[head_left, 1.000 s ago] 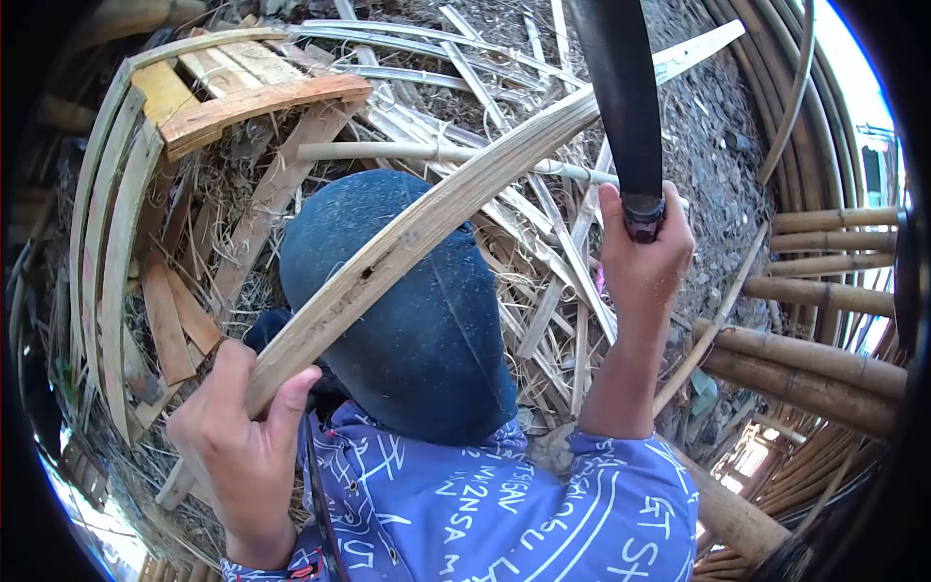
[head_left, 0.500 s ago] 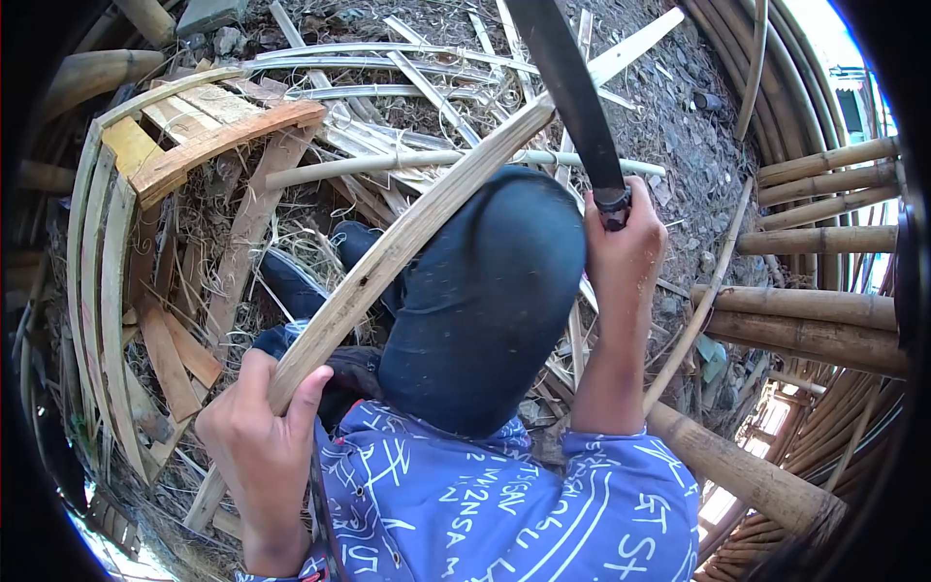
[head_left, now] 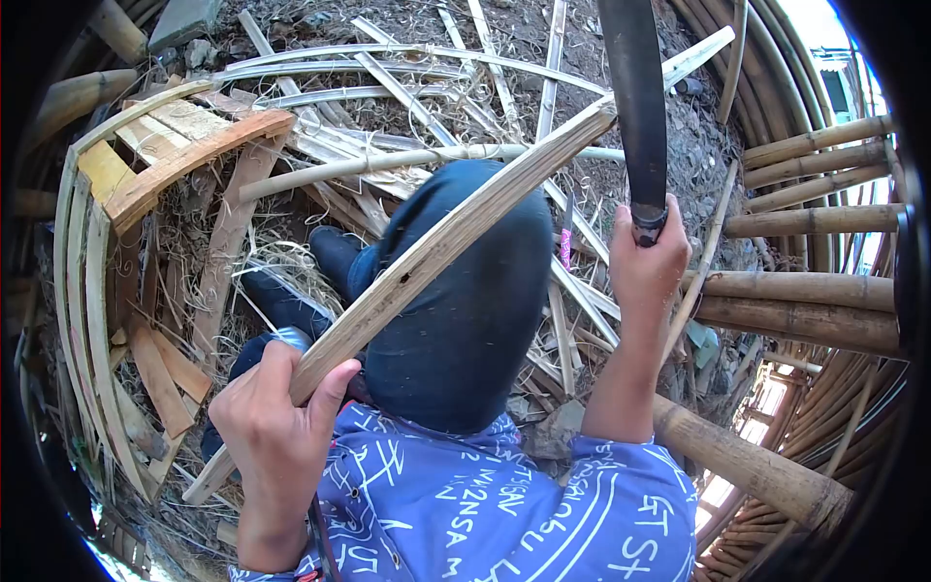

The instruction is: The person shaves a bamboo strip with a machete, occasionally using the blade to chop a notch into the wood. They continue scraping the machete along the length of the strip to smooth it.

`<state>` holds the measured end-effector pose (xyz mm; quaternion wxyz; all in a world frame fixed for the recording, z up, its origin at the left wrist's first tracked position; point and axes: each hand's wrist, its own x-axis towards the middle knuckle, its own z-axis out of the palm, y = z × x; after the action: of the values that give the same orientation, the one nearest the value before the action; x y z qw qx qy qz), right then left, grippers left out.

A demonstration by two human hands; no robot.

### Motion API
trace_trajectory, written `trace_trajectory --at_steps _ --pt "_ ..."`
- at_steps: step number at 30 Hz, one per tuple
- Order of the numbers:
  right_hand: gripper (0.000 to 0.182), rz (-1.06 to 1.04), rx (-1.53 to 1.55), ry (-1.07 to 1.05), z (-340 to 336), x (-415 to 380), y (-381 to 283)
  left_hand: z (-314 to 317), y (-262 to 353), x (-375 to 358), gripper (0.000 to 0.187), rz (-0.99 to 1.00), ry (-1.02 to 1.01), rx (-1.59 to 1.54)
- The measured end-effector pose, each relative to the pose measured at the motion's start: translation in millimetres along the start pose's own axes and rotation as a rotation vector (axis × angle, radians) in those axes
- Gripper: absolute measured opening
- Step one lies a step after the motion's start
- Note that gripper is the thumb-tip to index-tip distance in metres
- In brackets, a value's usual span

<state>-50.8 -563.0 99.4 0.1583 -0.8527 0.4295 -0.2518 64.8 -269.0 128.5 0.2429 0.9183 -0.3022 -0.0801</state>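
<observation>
Strips (head_left: 555,39) are littering the ground (head_left: 703,145). The left hand (head_left: 272,427) is clasping the wood (head_left: 446,242), slanting over the knee (head_left: 485,320); the right hand (head_left: 648,247) is gripping the knife (head_left: 640,116). Were the wood twisting, the knife could be skidding toward the knee.

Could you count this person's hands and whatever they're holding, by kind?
Hands: 2, the left hand and right hand
Wooden strip: 1, in the left
Dark-bladed knife: 1, in the right
Total: 4
</observation>
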Motion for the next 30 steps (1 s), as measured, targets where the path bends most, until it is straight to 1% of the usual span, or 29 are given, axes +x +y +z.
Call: trace_trajectory --at_steps 3,5,6,9,13,17,19,21,22,23,24,25,27,28,30 --pt "0.015 -0.005 -0.012 -0.02 4 -9 0 0 -2 -1 0.043 0.008 0.023 0.007" --pt "0.016 0.065 0.05 -0.115 11 -16 -4 -9 -6 -1 0.043 -0.003 0.089 0.1" --pt "0.018 0.066 0.069 -0.14 15 -18 -6 -12 -9 -1 0.043 0.003 0.121 0.091" --pt "0.019 0.019 0.108 -0.146 25 -20 -19 -17 -17 -5 0.043 0.027 0.148 0.159" --pt "0.019 -0.031 0.109 -0.192 29 -19 -24 -18 -21 -7 0.043 -0.001 0.187 0.147" --pt "0.019 -0.014 0.134 -0.256 32 -18 -33 -23 -26 -12 0.041 -0.037 0.193 0.168" --pt "0.019 -0.045 0.144 -0.258 33 -16 -38 -26 -30 -14 0.041 -0.053 0.207 0.174" --pt "0.018 -0.003 0.164 -0.283 31 -9 -42 -29 -33 -15 0.04 -0.071 0.172 0.123" --pt "0.016 -0.05 0.157 -0.24 30 -7 -44 -28 -33 -16 0.04 -0.08 0.174 0.124" --pt "0.016 -0.055 0.157 -0.246 31 -7 -47 -27 -33 -16 0.04 -0.085 0.148 0.069" --pt "0.015 -0.008 0.183 -0.234 32 -8 -49 -25 -32 -15 0.04 -0.088 0.122 0.011" --pt "0.014 0.04 0.207 -0.219 32 -8 -51 -25 -31 -15 0.04 -0.09 0.122 0.006" --pt "0.014 0.024 0.234 -0.189 33 -11 -53 -28 -26 -15 0.038 -0.089 0.089 0.057" --pt "0.014 0.019 0.283 -0.226 32 -13 -56 -31 -23 -13 0.038 -0.09 0.088 0.053" --pt "0.018 0.0 0.41 -0.292 30 -17 -55 -40 -19 -11 0.037 -0.225 -0.013 0.075"
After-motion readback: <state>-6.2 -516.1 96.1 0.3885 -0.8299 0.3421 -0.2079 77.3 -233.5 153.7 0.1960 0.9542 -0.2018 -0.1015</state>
